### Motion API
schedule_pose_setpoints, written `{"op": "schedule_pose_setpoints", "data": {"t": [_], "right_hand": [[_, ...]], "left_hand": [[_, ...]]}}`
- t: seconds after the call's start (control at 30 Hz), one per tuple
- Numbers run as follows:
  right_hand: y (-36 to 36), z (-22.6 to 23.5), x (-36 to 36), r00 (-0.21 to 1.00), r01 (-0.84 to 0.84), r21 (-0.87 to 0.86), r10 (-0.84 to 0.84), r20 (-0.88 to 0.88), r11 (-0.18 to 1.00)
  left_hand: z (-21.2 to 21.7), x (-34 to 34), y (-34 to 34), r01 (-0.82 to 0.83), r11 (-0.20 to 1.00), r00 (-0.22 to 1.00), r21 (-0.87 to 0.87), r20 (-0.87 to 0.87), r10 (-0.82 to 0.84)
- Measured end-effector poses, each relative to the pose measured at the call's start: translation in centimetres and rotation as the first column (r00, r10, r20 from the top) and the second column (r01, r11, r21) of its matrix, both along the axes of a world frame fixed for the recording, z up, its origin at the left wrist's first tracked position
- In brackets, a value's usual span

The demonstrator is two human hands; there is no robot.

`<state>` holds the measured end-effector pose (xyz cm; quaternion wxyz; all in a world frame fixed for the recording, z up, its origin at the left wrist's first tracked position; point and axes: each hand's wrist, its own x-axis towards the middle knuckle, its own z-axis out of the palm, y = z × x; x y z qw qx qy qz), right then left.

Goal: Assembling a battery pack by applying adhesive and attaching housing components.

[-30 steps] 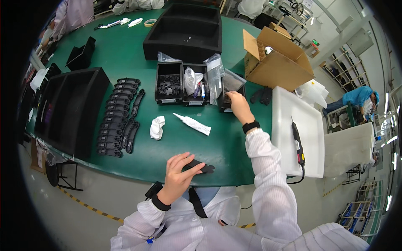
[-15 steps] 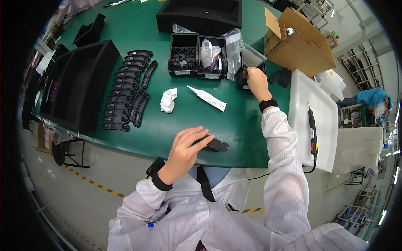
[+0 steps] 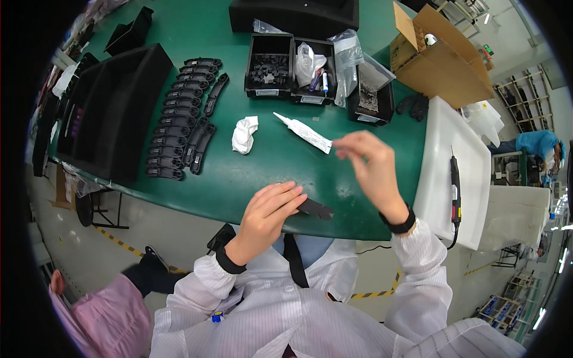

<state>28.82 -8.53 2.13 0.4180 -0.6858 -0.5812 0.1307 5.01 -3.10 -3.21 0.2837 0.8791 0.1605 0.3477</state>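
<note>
The table (image 3: 239,173) is green. The little curved parts (image 3: 179,128) are black. The tube (image 3: 303,132) and crumpled cloth (image 3: 244,133) are white.

Lying on the table (image 3: 250,173): a row of plastic parts (image 3: 179,116) at left, a tray (image 3: 110,110) further left. Sitting behind centre: 3 small bins (image 3: 268,74), a big case (image 3: 295,15) behind them, a cardboard box (image 3: 439,56) to their right. Resting before the bins: a crumpled cloth (image 3: 245,134) left of a tube (image 3: 301,131). Lying at the near edge: 1 part (image 3: 315,208) under the left hand (image 3: 271,209). Lying on the right-side tray (image 3: 450,167): a screwdriver (image 3: 455,188).
</note>
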Motion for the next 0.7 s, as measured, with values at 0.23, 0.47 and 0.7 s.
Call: {"op": "schedule_pose_setpoints", "data": {"t": [0.23, 0.47, 0.7], "right_hand": [[-2.0, -3.1, -3.2, 0.905, -0.135, -0.268, 0.009, -0.425, 0.954], [-1.8, -4.6, -3.5, 0.933, -0.163, -0.304, 0.047, -0.356, 0.939], [-0.8, -4.4, -3.3, 0.884, -0.192, -0.428, -0.033, -0.466, 0.883]], "left_hand": [[-0.6, -0.3, -0.5, -0.033, 0.999, 0.999, -0.013, 0.005, 0.034], [-2.6, -1.6, -1.5, -0.04, 0.997, 0.999, -0.066, 0.011, 0.04], [-3.3, -1.3, -1.1, -0.043, 0.999, 0.999, -0.016, 0.031, 0.043]]}}
